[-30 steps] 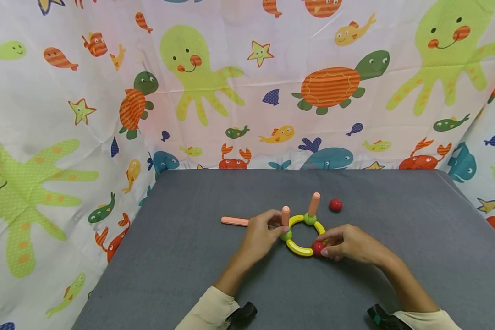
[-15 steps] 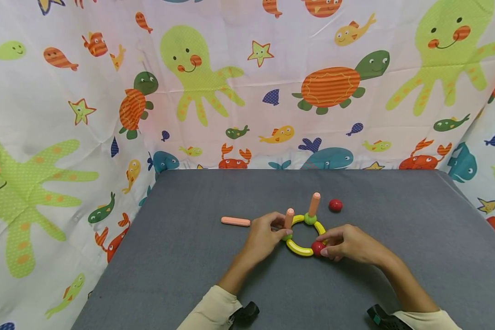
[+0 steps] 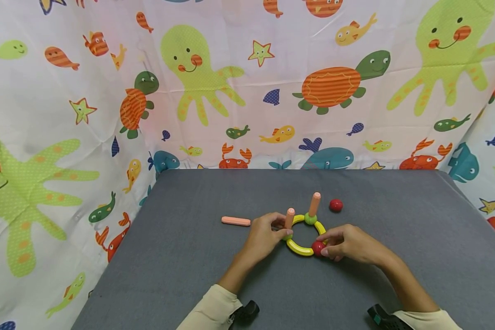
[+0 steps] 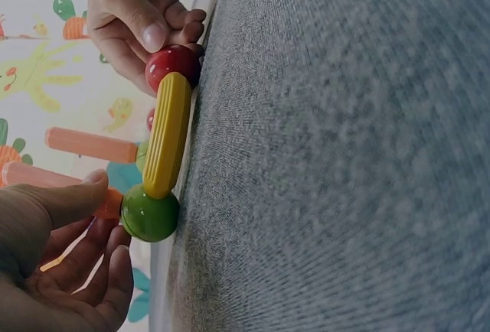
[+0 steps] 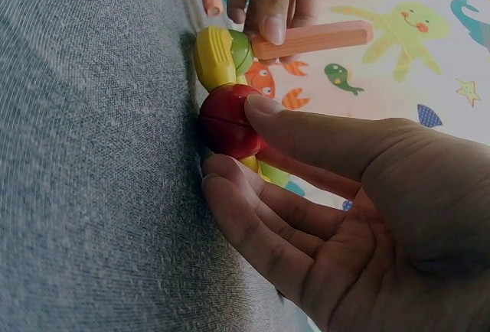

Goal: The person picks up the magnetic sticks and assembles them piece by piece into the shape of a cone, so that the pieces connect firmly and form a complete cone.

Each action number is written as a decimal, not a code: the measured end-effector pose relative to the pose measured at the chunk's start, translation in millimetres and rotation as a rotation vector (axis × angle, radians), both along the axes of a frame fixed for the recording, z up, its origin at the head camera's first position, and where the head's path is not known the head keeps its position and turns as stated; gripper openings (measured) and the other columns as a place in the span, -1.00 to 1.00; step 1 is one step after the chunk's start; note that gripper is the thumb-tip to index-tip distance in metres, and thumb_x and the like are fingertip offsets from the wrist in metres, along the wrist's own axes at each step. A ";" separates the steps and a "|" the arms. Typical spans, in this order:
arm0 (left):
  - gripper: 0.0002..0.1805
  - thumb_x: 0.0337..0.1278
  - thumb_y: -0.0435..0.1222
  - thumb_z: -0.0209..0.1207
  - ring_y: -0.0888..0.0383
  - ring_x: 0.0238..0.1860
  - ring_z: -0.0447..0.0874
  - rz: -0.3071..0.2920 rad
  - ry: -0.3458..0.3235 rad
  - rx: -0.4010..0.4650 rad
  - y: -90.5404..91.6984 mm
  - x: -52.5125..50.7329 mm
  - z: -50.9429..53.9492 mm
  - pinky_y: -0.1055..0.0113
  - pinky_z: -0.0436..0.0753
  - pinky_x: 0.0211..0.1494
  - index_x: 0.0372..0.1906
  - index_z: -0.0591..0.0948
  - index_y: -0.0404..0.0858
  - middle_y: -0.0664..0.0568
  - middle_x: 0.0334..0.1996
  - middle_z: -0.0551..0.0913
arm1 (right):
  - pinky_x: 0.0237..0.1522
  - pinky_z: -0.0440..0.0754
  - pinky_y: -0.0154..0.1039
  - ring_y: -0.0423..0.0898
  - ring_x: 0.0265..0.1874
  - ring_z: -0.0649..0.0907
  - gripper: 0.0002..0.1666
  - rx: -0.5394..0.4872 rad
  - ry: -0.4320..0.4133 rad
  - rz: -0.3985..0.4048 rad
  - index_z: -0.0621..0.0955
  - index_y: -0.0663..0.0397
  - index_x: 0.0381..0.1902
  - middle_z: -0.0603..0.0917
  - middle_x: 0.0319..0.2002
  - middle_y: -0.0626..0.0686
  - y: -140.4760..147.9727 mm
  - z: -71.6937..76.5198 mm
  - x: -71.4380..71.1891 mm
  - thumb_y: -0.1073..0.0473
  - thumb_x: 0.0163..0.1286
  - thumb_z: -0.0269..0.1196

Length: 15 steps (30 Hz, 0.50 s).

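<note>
Curved yellow pieces (image 3: 300, 250) form a ring on the table, joined by balls. My left hand (image 3: 266, 233) pinches an upright peach-coloured stick (image 3: 289, 218) low down, just above the green ball (image 4: 150, 214) it stands in. On the ring's near right side, my right hand (image 3: 350, 243) holds a red ball (image 3: 318, 248) between thumb and fingers; the right wrist view shows the thumb on its upper surface. At the back of the ring, a second peach stick (image 3: 315, 204) rises from another green ball (image 3: 310, 219), untouched.
A loose peach stick (image 3: 236, 221) lies left of the ring, close to my left hand. Behind the ring to the right sits a loose red ball (image 3: 336, 205). A grey cloth (image 3: 181, 256) covers the table, and a printed sea-animal curtain (image 3: 231, 105) hangs behind it.
My left hand has shifted slightly right, and the stick it pinches now leans a little to the right. More of the loose stick's right end shows. The right hand stays put.
</note>
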<state>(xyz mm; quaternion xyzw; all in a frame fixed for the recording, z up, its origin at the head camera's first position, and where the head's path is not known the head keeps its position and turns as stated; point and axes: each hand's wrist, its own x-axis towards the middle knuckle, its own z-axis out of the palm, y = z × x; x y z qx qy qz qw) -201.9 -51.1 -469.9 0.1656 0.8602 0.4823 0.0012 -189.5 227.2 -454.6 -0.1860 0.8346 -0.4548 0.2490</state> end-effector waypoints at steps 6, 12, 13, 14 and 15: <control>-0.72 0.23 -0.31 0.50 0.26 -0.12 0.71 0.011 -0.001 -0.011 -0.5 0.6 -0.8 0.32 0.68 0.04 0.02 0.77 -0.19 0.10 -0.14 0.77 | -0.22 0.78 -0.17 0.06 -0.26 0.72 -0.50 0.002 0.001 0.008 0.69 0.27 0.23 0.76 -0.14 0.10 -0.3 0.5 -1.1 0.10 0.45 0.43; -0.74 0.19 -0.32 0.52 0.10 -0.09 0.75 0.010 0.011 -0.019 -2.8 1.1 -2.2 0.29 0.68 0.02 -0.03 0.79 -0.21 0.05 -0.16 0.76 | -0.29 0.78 -0.14 0.04 -0.32 0.70 -0.53 0.014 0.050 -0.013 0.71 0.24 0.19 0.73 -0.28 0.09 -0.2 3.0 -1.2 0.07 0.46 0.43; -0.75 0.19 -0.31 0.52 0.08 -0.09 0.75 0.010 0.009 -0.025 -3.3 1.1 -2.8 0.30 0.68 0.02 -0.04 0.79 -0.20 0.04 -0.16 0.76 | -0.32 0.77 -0.13 0.04 -0.34 0.70 -0.55 0.021 0.077 -0.033 0.72 0.22 0.17 0.72 -0.31 0.09 -0.1 3.4 -1.5 0.06 0.46 0.43; -0.75 0.19 -0.30 0.53 0.08 -0.09 0.75 0.011 0.004 -0.033 -4.2 1.1 -3.6 0.31 0.67 0.00 -0.05 0.79 -0.20 0.04 -0.16 0.75 | -0.34 0.76 -0.13 0.03 -0.37 0.70 -0.57 0.032 0.103 -0.062 0.73 0.18 0.14 0.71 -0.35 0.09 0.0 3.9 -1.8 0.04 0.45 0.43; -0.75 0.19 -0.28 0.53 0.09 -0.09 0.74 0.014 -0.004 -0.040 -5.1 1.3 -4.2 0.32 0.67 -0.01 -0.05 0.79 -0.19 0.03 -0.15 0.75 | -0.36 0.75 -0.13 0.02 -0.39 0.69 -0.59 0.043 0.130 -0.095 0.75 0.15 0.11 0.71 -0.37 0.08 -0.1 4.2 -2.3 0.02 0.45 0.44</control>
